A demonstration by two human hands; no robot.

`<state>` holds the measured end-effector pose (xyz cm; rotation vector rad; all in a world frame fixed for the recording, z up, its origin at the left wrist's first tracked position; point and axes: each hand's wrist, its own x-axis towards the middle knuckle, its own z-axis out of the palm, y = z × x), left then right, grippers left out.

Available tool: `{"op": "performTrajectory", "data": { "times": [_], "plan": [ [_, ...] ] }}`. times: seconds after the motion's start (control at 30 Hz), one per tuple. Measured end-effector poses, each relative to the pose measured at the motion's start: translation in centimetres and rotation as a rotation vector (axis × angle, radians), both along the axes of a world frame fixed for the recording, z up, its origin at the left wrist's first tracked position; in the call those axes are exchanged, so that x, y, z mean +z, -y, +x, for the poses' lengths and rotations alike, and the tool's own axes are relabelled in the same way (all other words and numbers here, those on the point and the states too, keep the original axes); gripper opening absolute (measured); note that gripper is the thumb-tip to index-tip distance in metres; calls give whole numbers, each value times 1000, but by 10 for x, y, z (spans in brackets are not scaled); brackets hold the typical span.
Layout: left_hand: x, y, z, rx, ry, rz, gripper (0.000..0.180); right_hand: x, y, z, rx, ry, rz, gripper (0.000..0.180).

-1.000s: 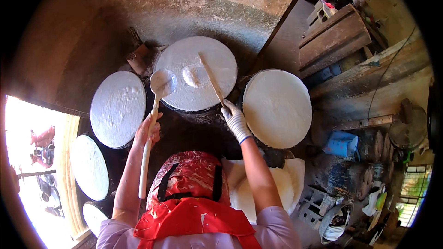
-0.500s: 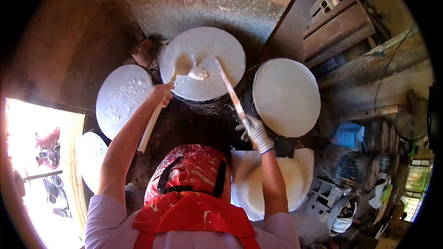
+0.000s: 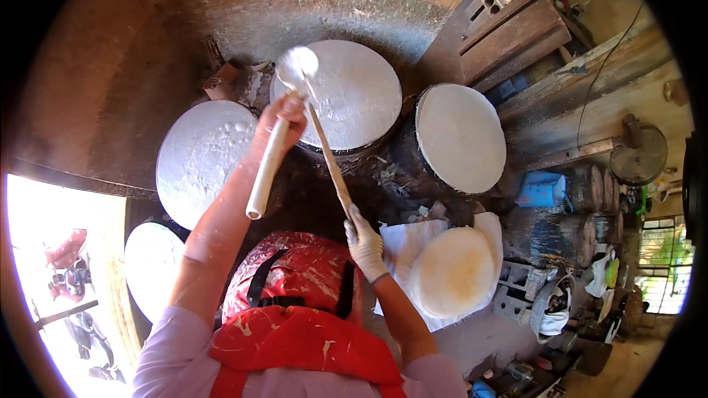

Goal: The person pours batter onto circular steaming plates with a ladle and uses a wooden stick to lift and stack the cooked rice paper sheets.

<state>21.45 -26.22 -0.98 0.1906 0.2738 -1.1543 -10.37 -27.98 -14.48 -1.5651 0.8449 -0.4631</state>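
My bare left hand [image 3: 284, 121] grips the thick white handle of a long ladle [image 3: 296, 66]. Its batter-coated bowl hangs over the left rim of the middle round white cooking surface [image 3: 361, 99]. My right hand [image 3: 365, 243], in a white glove, holds the near end of a thin wooden stick [image 3: 328, 155]. The stick slants up and left, and its far tip lies just under the ladle bowl. A red cap and red apron straps fill the lower middle of the view.
Round white surfaces lie at left [image 3: 203, 158], right [image 3: 461, 136] and lower left [image 3: 151, 265]. A pale round disc [image 3: 453, 273] rests on a white cloth. Wooden crates [image 3: 516, 37], a blue box [image 3: 542, 190] and a fan [image 3: 638, 155] crowd the right side.
The ladle bowl has moved from over the middle surface to its left rim. My right hand has drawn the stick back toward my body.
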Motion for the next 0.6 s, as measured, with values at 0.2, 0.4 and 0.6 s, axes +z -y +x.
{"op": "performTrajectory", "data": {
  "times": [0.2,0.4,0.6],
  "plan": [
    [28,-36,48,-43,57,-255,33,10,45,47,-62,-236,-716,40],
    [24,-90,33,-88,32,-325,38,6,-10,89,231,-214,-723,39],
    [22,-114,11,5,39,-248,40,-5,17,54,-12,-213,-48,32]
  ]
}}
